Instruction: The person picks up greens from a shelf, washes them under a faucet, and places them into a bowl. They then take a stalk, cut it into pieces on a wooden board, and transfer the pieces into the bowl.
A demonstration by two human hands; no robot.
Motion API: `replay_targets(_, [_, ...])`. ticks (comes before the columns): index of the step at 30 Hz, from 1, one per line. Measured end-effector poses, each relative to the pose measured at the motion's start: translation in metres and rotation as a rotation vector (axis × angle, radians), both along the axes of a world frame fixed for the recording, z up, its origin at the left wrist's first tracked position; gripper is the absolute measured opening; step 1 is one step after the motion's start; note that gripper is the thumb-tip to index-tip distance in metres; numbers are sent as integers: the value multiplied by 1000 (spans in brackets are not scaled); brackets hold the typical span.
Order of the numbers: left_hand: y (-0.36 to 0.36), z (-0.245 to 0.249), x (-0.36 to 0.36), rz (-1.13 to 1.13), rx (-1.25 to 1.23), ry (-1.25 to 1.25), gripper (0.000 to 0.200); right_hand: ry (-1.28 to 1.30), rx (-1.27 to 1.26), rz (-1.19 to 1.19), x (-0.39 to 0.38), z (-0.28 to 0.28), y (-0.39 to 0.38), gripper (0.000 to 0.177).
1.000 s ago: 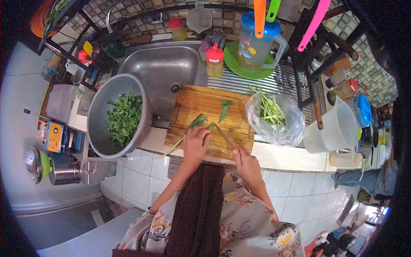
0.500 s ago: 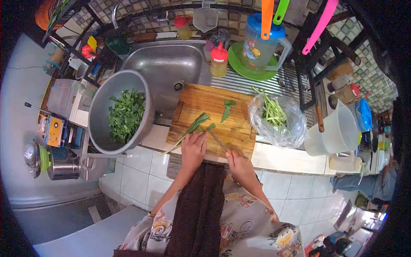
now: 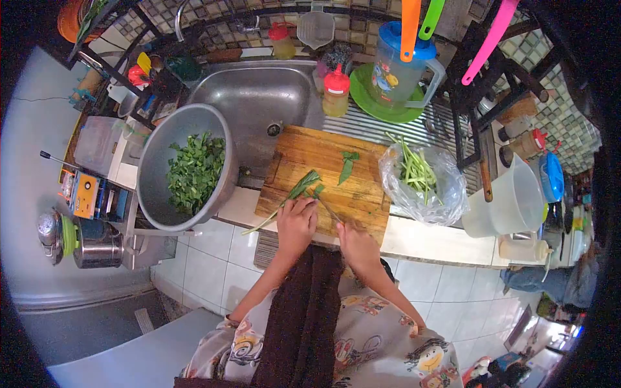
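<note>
Leafy stalk (image 3: 301, 186) lies slantwise on the L part of the board (image 3: 294, 150), leaves up-board, bare stem running past the near L edge. L hand (image 3: 297, 225) has its fingers bunched, pinning the stalk; fingertip undersides hidden. R hand (image 3: 359, 247) is closed round the knife (image 3: 331, 212), handle mostly covered, blade angled in beside the L fingertips. Vs. a sec ago, the R hand & blade have come L, nearer the L hand; stalk is abt where it was. Suggests cutting is under way w/ this stalk unfinished; exact blade contact can't be told. A leaf bit (image 3: 318, 190) sits nr the tip, other scraps (image 3: 347, 168) farther up-board. Farther out: basin (image 3: 147, 194) w/ leaves (image 3: 194, 173) at L, clear bag (image 3: 453, 205) w/ stems (image 3: 417, 169) at R, sink (image 3: 259, 97) behind, jug (image 3: 392, 90) on a green plate (image 3: 363, 98) back R.
</note>
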State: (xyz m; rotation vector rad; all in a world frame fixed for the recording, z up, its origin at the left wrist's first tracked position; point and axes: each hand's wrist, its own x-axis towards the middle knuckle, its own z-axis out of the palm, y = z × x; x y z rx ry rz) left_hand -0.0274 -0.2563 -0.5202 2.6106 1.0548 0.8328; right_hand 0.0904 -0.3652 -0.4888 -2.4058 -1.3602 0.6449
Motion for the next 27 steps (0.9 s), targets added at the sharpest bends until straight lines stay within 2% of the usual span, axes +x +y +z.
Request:
replay_targets(12, [3, 8, 0, 18, 32, 42, 15, -131, -115, 61, 7, 43, -15, 36])
replay_targets(17, [1, 9, 0, 28, -67, 45, 17, -115, -82, 4, 7, 37, -10, 37])
replay_targets(27, [2, 4, 0, 26, -46, -5, 16, -95, -63, -67, 21, 32, -3, 37])
